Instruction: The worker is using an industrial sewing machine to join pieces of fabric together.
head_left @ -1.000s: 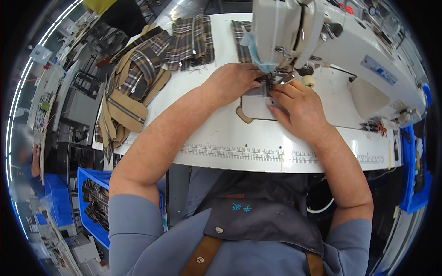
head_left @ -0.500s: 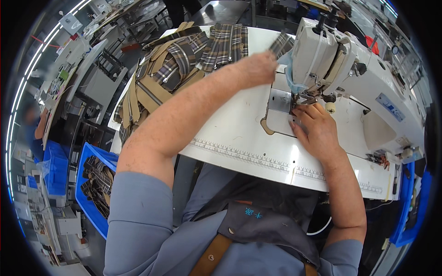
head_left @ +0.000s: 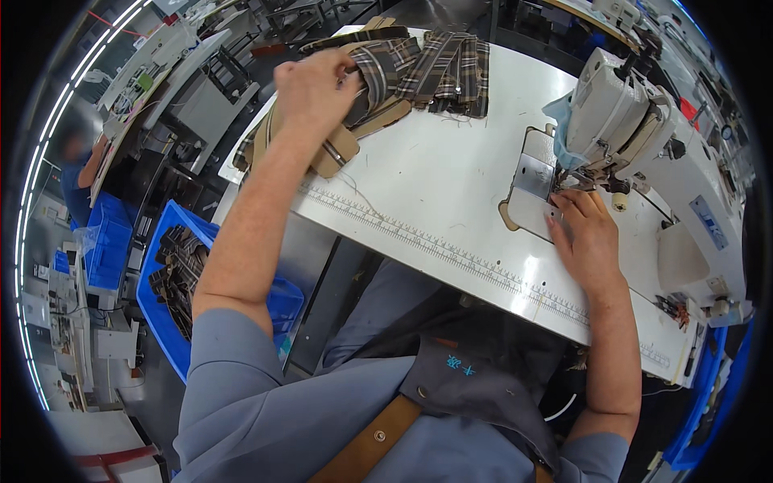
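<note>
My left hand [head_left: 314, 92] is over the pile of plaid fabric pieces [head_left: 382, 68] at the far left of the table. Its fingers are curled together at the edge of a dark plaid piece; the fingertips are partly hidden. Tan backing and pale zipper-like strips show among the pieces. Beside the metal needle plate [head_left: 533, 181] of the white sewing machine [head_left: 612, 105], my right hand [head_left: 588, 241] lies on the bed with its fingers stretched toward the needle area. No fabric shows under that hand.
A printed ruler [head_left: 435, 248] runs along the front edge of the white table [head_left: 451, 153]. A blue bin [head_left: 157, 298] with more plaid pieces stands at the left. Small tools [head_left: 670, 307] lie at the right, near another blue bin [head_left: 696, 431]. Another person [head_left: 80, 173] is far left.
My left hand has swung from beside the machine head to the pile at the left; the blurred plaid piece near it has left the machine. My right hand stays by the needle plate. The view has shifted.
</note>
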Tool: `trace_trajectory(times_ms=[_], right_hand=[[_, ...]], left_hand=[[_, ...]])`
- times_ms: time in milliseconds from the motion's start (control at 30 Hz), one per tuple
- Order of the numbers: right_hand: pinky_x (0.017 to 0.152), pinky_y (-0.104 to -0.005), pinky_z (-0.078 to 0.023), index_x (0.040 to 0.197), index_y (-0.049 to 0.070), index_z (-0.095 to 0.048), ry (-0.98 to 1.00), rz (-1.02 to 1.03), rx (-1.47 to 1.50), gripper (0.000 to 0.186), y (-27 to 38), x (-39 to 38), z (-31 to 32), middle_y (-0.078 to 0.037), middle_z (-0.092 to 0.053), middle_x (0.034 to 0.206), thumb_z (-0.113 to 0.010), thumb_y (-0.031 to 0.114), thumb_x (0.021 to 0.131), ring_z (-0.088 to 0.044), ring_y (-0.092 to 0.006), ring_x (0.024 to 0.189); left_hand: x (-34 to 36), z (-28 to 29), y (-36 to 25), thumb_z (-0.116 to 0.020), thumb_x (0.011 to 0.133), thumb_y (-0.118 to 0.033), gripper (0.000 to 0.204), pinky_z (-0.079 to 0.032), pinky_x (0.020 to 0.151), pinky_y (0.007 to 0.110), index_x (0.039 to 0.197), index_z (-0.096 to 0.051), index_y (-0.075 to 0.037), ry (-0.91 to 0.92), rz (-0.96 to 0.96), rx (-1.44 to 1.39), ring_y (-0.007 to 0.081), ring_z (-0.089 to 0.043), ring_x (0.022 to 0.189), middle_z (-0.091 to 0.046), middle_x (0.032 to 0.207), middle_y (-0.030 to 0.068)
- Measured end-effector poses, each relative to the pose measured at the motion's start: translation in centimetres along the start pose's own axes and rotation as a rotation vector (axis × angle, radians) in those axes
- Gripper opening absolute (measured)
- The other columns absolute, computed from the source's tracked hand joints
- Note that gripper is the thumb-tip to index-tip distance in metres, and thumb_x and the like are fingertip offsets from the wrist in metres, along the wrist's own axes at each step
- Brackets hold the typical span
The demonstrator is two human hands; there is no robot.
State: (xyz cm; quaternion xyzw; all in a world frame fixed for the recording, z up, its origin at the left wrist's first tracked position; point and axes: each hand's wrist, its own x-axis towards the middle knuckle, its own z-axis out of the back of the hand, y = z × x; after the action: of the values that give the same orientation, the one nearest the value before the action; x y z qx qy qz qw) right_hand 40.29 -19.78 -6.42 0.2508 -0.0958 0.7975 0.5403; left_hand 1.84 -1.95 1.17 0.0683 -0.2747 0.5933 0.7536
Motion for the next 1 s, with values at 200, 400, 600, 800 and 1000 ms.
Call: trace_trajectory(times_ms=[200, 400, 600, 800, 1000], right_hand=[[0.088, -0.0409, -0.054, 0.112, 0.001, -0.074, 0.017, -0.005, -0.008, 0.028, 0.5, 0.4, 0.4, -0.011, -0.069, 0.114, -0.074, 0.014, 0.087, -0.064, -0.0302, 0.105], [0.089, -0.0414, -0.054, 0.113, 0.001, -0.074, 0.017, 0.009, -0.001, 0.028, 0.4, 0.1, 0.1, -0.012, -0.068, 0.114, -0.073, 0.013, 0.088, -0.064, -0.0317, 0.105], [0.092, -0.0429, -0.052, 0.116, -0.001, -0.072, 0.02, 0.025, 0.022, 0.029, 0.4, -0.2, 0.5, -0.015, -0.068, 0.117, -0.07, 0.011, 0.091, -0.063, -0.0353, 0.108], [0.094, -0.0433, -0.052, 0.117, -0.001, -0.072, 0.03, 0.036, 0.025, 0.028, 0.5, 0.4, 0.0, -0.016, -0.068, 0.118, -0.07, 0.01, 0.092, -0.064, -0.0363, 0.109], [0.092, -0.0418, -0.056, 0.124, 0.003, -0.069, 0.012, 0.022, 0.122, 0.039, 0.1, -0.5, 0.1, -0.014, -0.067, 0.125, -0.075, 0.005, 0.086, -0.067, -0.036, 0.11]], left_hand=[[-2.8, 2.1, 11.9, -0.076, 0.077, -0.055, 0.063, -0.055, 0.097, 0.041, 0.118, -0.076, -0.006, 0.094, 0.325, 0.166, 0.0312, -0.072, 0.108, -0.077, 0.105, 0.0167], [-3.0, 2.3, 11.2, -0.072, 0.076, -0.052, 0.067, -0.054, 0.1, 0.042, 0.119, -0.076, -0.001, 0.2, 0.379, 0.061, 0.0363, -0.072, 0.11, -0.075, 0.115, 0.0242], [-2.2, 1.8, 12.8, -0.07, 0.082, -0.023, 0.049, -0.051, 0.105, 0.046, 0.126, -0.067, -0.001, 0.05, 0.349, 0.174, 0.0431, -0.067, 0.118, -0.071, 0.119, 0.0281], [-3.6, 7.3, 11.8, -0.067, 0.088, -0.003, 0.056, -0.057, 0.093, 0.041, 0.142, -0.051, -0.005, -0.402, 0.26, -0.327, 0.0333, -0.072, 0.11, -0.073, 0.119, 0.0236], [-9.7, 4.9, -5.8, -0.062, 0.095, 0.007, 0.082, -0.058, 0.091, 0.034, 0.161, -0.019, -0.017, 0.211, 0.182, -1.416, 0.0214, -0.07, 0.106, -0.068, 0.126, 0.0194]])
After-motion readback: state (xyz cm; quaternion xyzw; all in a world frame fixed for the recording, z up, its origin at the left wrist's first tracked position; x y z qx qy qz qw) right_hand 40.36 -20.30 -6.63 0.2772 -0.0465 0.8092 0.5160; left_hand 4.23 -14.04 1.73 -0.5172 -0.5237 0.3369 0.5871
